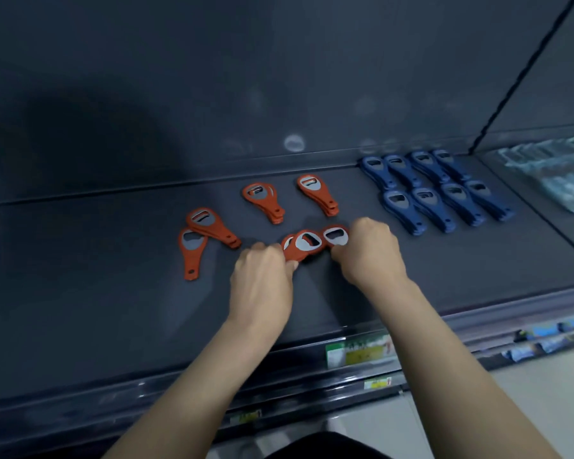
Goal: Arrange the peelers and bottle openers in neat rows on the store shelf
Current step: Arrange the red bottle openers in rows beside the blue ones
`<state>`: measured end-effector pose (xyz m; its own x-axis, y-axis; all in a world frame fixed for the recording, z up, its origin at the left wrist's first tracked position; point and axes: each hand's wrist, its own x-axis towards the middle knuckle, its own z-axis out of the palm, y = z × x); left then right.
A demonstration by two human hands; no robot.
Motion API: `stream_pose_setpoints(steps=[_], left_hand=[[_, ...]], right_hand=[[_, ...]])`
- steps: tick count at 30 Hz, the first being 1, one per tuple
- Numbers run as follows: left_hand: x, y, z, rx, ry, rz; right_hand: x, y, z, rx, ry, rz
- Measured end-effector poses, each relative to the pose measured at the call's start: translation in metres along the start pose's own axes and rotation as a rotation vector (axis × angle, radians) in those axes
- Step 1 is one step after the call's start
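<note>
A fanned bunch of orange bottle openers (307, 243), metal heads toward the back, sits near the middle of the dark store shelf (113, 276), between two hands. The left hand (262, 279) pinches the handle ends from the left, and the right hand (368, 256) curls round the rightmost opener. Both grips are clamped on the bunch, probably to square it into one pile. Toward the back edge lie two tidy orange stacks (264, 200), and nearer the left a looser stack (212, 226) overlaps a single opener (191, 253). At the back right, blue bottle openers (434, 190) form two even rows. Along the front edge run price labels (358, 351).
</note>
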<state>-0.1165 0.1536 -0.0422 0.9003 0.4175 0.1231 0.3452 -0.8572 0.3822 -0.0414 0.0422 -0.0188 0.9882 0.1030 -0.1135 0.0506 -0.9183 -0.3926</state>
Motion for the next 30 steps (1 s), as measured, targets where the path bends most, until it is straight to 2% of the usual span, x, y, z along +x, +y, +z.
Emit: stream_pose_setpoints(steps=[6, 9, 12, 15, 19, 23, 30], left_hand=[[0.0, 0.014, 0.01, 0.003, -0.032, -0.018], [0.002, 0.018, 0.011, -0.052, -0.053, -0.01], [0.006, 0.002, 0.002, -0.065, 0.063, -0.044], [0.01, -0.033, -0.013, 0.009, 0.194, -0.164], [0.006, -0.07, -0.027, 0.078, 0.115, -0.372], [0.001, -0.091, -0.034, 0.013, 0.104, -0.372], [-0.002, -0.104, -0.041, -0.031, 0.13, -0.442]], right_hand=[[0.0, 0.014, 0.005, 0.022, 0.035, 0.013], [-0.002, 0.012, 0.003, 0.0, 0.088, -0.039], [-0.002, -0.003, 0.002, 0.033, 0.109, -0.195], [-0.005, -0.031, 0.01, 0.071, 0.042, -0.38], [-0.01, -0.074, 0.031, 0.056, -0.062, -0.535], [-0.01, -0.101, 0.049, 0.032, -0.144, -0.508], [-0.015, -0.111, 0.058, -0.037, -0.135, -0.422]])
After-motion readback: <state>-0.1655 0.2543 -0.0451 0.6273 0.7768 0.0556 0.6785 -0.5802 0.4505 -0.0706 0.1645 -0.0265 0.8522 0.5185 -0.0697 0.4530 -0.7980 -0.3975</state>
